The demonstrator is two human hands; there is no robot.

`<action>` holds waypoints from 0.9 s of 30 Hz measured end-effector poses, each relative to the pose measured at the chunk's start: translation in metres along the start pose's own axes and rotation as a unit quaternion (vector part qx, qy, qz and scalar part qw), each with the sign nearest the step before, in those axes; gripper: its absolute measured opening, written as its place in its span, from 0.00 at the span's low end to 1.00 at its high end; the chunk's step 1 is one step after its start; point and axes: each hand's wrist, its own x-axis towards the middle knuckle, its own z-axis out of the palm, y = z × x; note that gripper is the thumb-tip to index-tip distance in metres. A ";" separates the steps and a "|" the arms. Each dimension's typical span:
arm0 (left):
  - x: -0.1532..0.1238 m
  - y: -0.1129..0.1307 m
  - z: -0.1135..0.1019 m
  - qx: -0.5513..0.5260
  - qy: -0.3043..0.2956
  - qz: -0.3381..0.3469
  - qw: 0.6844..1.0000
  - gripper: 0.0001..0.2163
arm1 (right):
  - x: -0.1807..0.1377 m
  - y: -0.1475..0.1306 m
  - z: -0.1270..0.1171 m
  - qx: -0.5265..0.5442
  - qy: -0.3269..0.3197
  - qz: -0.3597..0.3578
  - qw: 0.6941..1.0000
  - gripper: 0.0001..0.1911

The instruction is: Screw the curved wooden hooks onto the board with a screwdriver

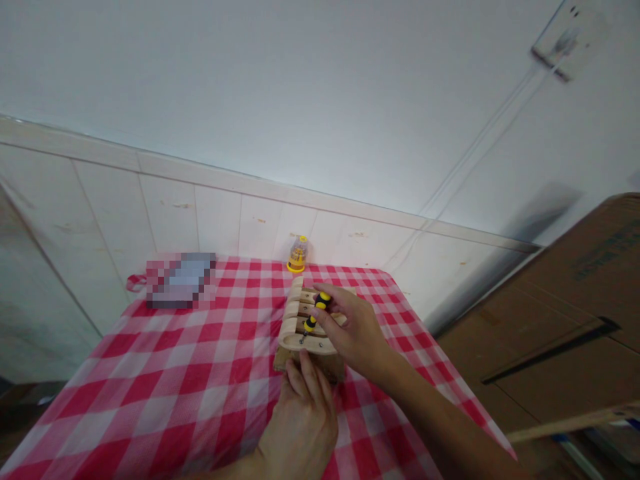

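A yellow and black screwdriver (323, 301) is gripped between the thumb and fingers of my right hand (354, 327). It slants down to the left, and its tip meets a screw in the nearest slat of a pale wooden piece (313, 343). That piece has several curved slats with screws and lies on a brown block (283, 361). My left hand (306, 407) reaches in from the front, fingers stretched out and pressed against the near edge of the wood and block. The far side of the wooden piece is partly hidden by my right hand.
A yellow screwdriver bit holder (297, 255) stands at the table's back edge. A blurred-out flat object (181, 281) lies at the back left on the red checked tablecloth (200, 373). Large cardboard (545, 320) leans at the right, and a white panelled wall (215, 220) closes the back.
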 end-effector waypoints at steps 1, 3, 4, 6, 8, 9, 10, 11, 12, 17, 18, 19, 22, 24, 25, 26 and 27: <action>0.001 0.000 -0.001 -0.002 0.001 0.000 1.000 0.20 | 0.000 0.000 0.000 0.002 0.000 0.001 1.000 0.20; 0.003 -0.001 -0.003 -0.005 0.005 0.007 1.000 0.20 | 0.000 0.001 0.001 0.007 0.002 0.002 1.000 0.20; 0.003 -0.001 -0.004 -0.005 0.006 0.008 1.000 0.19 | 0.000 0.000 0.000 0.010 0.004 0.000 1.000 0.20; 0.005 -0.001 -0.006 -0.002 0.007 0.003 1.000 0.18 | -0.001 -0.001 0.000 0.015 0.004 -0.004 1.000 0.21; 0.005 0.000 -0.006 0.000 0.003 -0.004 1.000 0.16 | -0.002 -0.002 -0.001 0.017 -0.004 -0.012 1.000 0.22; 0.005 0.000 -0.005 0.000 -0.001 -0.007 1.000 0.16 | -0.002 -0.002 -0.002 0.019 -0.008 -0.016 1.000 0.22; 0.005 0.001 -0.004 -0.001 -0.003 -0.006 1.000 0.15 | -0.002 -0.002 -0.002 0.021 -0.012 -0.020 1.000 0.23; 0.004 0.001 -0.003 -0.003 -0.005 -0.004 1.000 0.15 | -0.003 -0.002 -0.002 0.025 -0.014 -0.022 0.999 0.23; 0.004 0.001 -0.002 -0.004 -0.007 -0.004 1.000 0.14 | -0.003 -0.002 -0.001 0.032 -0.014 -0.023 0.999 0.24; 0.004 0.002 -0.001 -0.013 -0.036 -0.002 0.999 0.13 | -0.001 0.003 0.007 0.044 -0.015 0.009 0.999 0.23; 0.004 0.003 -0.001 -0.016 -0.044 -0.004 0.999 0.12 | -0.001 0.004 0.009 0.040 -0.012 0.015 0.999 0.23; 0.004 0.003 -0.001 -0.020 -0.050 -0.005 0.999 0.12 | -0.001 0.005 0.010 0.035 -0.008 0.019 0.999 0.23; 0.003 0.004 0.000 -0.035 -0.057 -0.012 0.998 0.11 | 0.000 0.005 0.011 0.024 0.002 0.023 0.999 0.22; 0.002 0.004 0.002 -0.046 -0.055 -0.014 0.997 0.11 | 0.000 0.004 0.011 0.017 0.009 0.031 0.999 0.20; 0.001 0.005 0.003 -0.050 -0.053 -0.014 0.997 0.11 | 0.000 0.003 0.011 0.015 0.011 0.036 0.999 0.19; 0.001 0.005 0.003 -0.052 -0.052 -0.016 0.997 0.12 | 0.000 0.001 0.011 0.012 0.013 0.041 0.999 0.18; 0.000 0.006 0.004 -0.052 -0.051 -0.016 0.997 0.12 | 0.000 0.000 0.011 0.010 0.015 0.045 0.999 0.18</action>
